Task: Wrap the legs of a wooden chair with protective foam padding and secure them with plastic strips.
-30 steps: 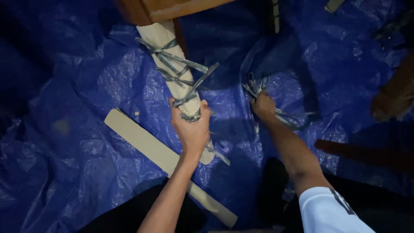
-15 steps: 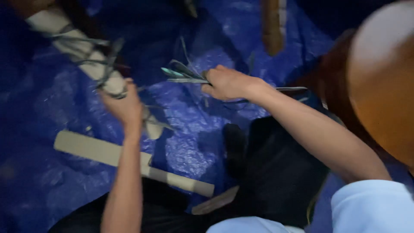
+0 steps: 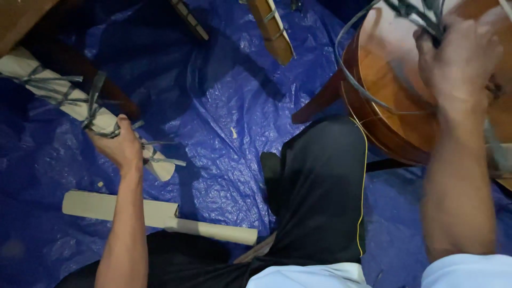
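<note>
While blurred — right hand (image 3: 457,58) on straps (image 3: 421,13), cropped

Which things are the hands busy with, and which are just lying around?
In use:
paper-wrapped wooden leg
grey plastic straps
left hand
right hand

Lying about:
flat beige cardboard strip
round brown wooden tabletop
crinkled blue plastic tarp

Both forearms are bare. A short white sleeve (image 3: 461,272) covers the right upper arm, and black trousers (image 3: 320,197) carry a thin yellow side seam (image 3: 364,181).
</note>
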